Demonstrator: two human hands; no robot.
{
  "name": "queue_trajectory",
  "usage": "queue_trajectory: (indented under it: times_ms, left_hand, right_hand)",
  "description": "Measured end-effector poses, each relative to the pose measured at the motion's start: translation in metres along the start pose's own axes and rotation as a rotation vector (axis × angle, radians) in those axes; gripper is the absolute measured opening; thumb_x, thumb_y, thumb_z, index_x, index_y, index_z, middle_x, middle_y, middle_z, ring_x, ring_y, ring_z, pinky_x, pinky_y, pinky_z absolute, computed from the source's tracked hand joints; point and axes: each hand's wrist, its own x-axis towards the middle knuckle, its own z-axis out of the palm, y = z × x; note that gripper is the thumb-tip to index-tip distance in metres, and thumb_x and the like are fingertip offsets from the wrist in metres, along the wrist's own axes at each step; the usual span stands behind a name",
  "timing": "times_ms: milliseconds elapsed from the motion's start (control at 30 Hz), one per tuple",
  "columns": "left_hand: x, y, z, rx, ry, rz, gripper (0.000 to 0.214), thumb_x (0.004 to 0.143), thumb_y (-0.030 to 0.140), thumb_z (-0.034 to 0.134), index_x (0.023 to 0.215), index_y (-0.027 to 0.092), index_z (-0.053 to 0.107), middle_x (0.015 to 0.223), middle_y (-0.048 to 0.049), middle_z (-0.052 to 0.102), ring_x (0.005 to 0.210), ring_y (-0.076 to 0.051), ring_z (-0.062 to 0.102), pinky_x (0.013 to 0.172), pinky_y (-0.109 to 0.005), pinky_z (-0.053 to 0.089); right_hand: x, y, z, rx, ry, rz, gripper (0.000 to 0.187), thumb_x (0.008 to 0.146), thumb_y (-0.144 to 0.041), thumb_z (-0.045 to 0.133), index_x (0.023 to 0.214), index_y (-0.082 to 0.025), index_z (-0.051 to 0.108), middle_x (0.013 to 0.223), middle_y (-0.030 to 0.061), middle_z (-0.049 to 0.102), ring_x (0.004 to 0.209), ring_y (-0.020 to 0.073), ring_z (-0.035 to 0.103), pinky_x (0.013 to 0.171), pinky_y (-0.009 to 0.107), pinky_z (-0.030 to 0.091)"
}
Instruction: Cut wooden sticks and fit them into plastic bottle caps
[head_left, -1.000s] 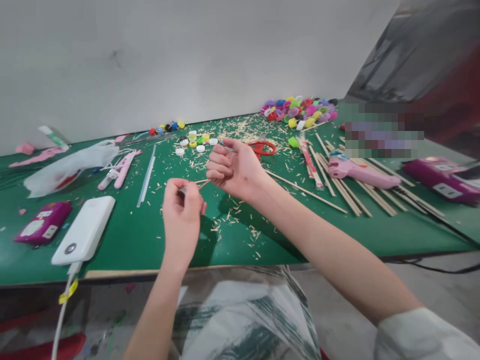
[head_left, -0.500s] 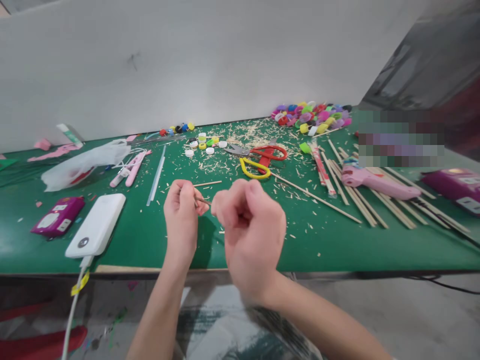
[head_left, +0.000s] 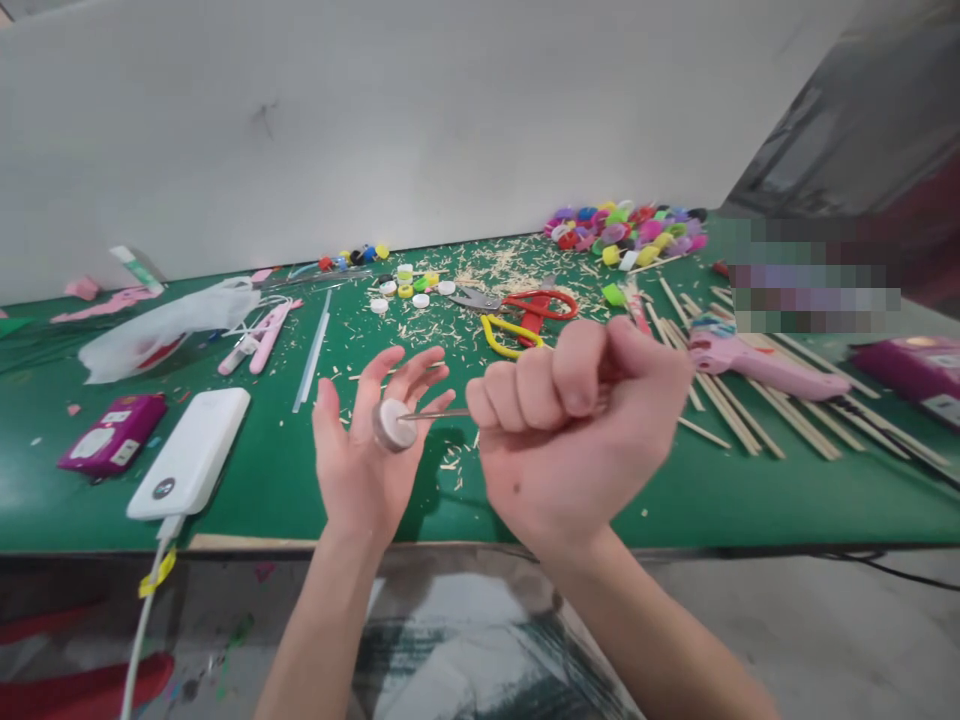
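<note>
My right hand (head_left: pixel 570 430) is clenched in a fist round a thin wooden stick (head_left: pixel 439 413) that points left. On the stick's left tip sits a small whitish bottle cap (head_left: pixel 391 426). My left hand (head_left: pixel 367 450) is open, fingers spread, palm turned toward the cap and right behind it. Both hands hover over the near edge of the green table (head_left: pixel 285 480).
Red and yellow scissors (head_left: pixel 517 315), wood shavings, a pile of coloured caps (head_left: pixel 622 232), a pink glue gun (head_left: pixel 750 362) and many long sticks (head_left: pixel 757 410) lie to the right. A white power bank (head_left: pixel 191 450), a purple box (head_left: pixel 112 432) and a plastic bag (head_left: pixel 161 325) lie left.
My left hand let go of its pinch and spread open. My right hand rose and turned into a fist, and the stick now shows with a cap on its tip.
</note>
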Motion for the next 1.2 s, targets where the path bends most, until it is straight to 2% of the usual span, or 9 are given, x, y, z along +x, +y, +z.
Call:
queue_trajectory:
  times_ms: [167,333,400,600,733,833,967,1067,1200]
  left_hand:
    - [-0.002,0.004,-0.001,-0.132,-0.004,-0.075,0.057,0.086,0.067,0.022,0.111,0.026,0.053,0.119,-0.0112,0.06,0.11,-0.025,0.06,0.08,-0.042,0.055]
    - [0.0,-0.003,0.019,-0.374,0.269,-0.323,0.029,0.087,0.045,0.035,0.086,0.019,0.049,0.088,-0.0081,0.06,0.08,-0.016,0.063,0.07,-0.031,0.056]
    - [0.004,-0.008,0.023,-0.443,0.317,-0.382,0.02,0.085,0.036,0.038,0.081,0.019,0.046,0.081,-0.0055,0.056,0.073,-0.013,0.061,0.069,-0.028,0.055]
    - [0.016,-0.003,0.013,-0.402,0.314,-0.306,0.011,0.076,0.025,0.043,0.08,0.018,0.049,0.083,-0.0056,0.056,0.079,-0.015,0.06,0.077,-0.033,0.054]
    - [0.03,0.001,0.005,-0.283,0.351,-0.334,0.024,0.057,0.008,0.043,0.078,0.016,0.052,0.08,-0.0039,0.052,0.069,-0.012,0.055,0.073,-0.031,0.052]
    - [0.043,-0.004,0.002,-0.172,0.349,-0.321,0.037,0.045,0.002,0.04,0.077,0.015,0.052,0.079,-0.0023,0.048,0.064,-0.009,0.05,0.066,-0.026,0.047]
    - [0.052,-0.015,-0.004,0.123,0.248,-0.225,0.038,0.051,-0.002,0.04,0.082,0.017,0.052,0.079,0.0004,0.048,0.069,-0.009,0.051,0.07,-0.024,0.044]
    - [0.051,-0.021,-0.006,0.452,0.119,-0.115,0.036,0.06,-0.003,0.042,0.087,0.018,0.054,0.083,-0.0001,0.051,0.077,-0.011,0.052,0.077,-0.027,0.044]
    - [0.048,-0.03,-0.01,0.687,-0.014,0.012,0.035,0.068,-0.001,0.045,0.098,0.017,0.052,0.095,-0.0044,0.053,0.091,-0.015,0.054,0.084,-0.031,0.045]
  right_hand:
    - [0.011,-0.006,-0.018,-0.045,-0.015,-0.047,0.049,0.088,-0.048,0.04,0.053,-0.022,0.018,0.043,-0.0079,0.008,0.039,0.0092,0.009,0.04,0.026,0.022]
    - [0.015,0.014,-0.017,0.057,0.119,-0.055,0.044,0.092,-0.038,0.031,0.053,-0.021,0.018,0.044,-0.0071,0.008,0.039,0.0092,0.008,0.04,0.025,0.021]
    - [0.013,0.021,-0.016,0.088,0.147,-0.06,0.043,0.092,-0.035,0.03,0.053,-0.021,0.019,0.044,-0.0069,0.009,0.039,0.0093,0.009,0.04,0.025,0.021]
    - [0.019,0.012,-0.027,-0.02,0.121,-0.135,0.042,0.091,-0.035,0.033,0.053,-0.022,0.024,0.046,-0.007,0.011,0.041,0.0096,0.011,0.042,0.026,0.021]
    - [0.046,0.005,-0.037,-0.165,0.117,-0.063,0.038,0.088,-0.021,0.033,0.05,-0.021,0.032,0.047,-0.0059,0.017,0.044,0.0094,0.014,0.043,0.025,0.017]
    - [0.079,0.02,-0.047,-0.249,0.087,0.095,0.031,0.085,-0.019,0.038,0.054,-0.021,0.035,0.05,-0.0071,0.017,0.045,0.0085,0.015,0.043,0.024,0.018]
    - [0.118,0.058,-0.065,-0.367,0.065,0.293,0.024,0.087,-0.022,0.035,0.063,-0.022,0.036,0.054,-0.0063,0.029,0.047,0.0091,0.03,0.051,0.023,0.034]
    - [0.126,0.075,-0.076,-0.725,0.043,0.235,0.016,0.083,-0.018,0.039,0.069,-0.021,0.044,0.064,-0.0021,0.045,0.061,0.0122,0.045,0.066,0.029,0.042]
    - [0.114,0.075,-0.082,-1.18,-0.197,-0.018,0.013,0.084,-0.021,0.04,0.079,-0.02,0.052,0.086,0.0065,0.059,0.085,0.0193,0.054,0.081,0.035,0.042]
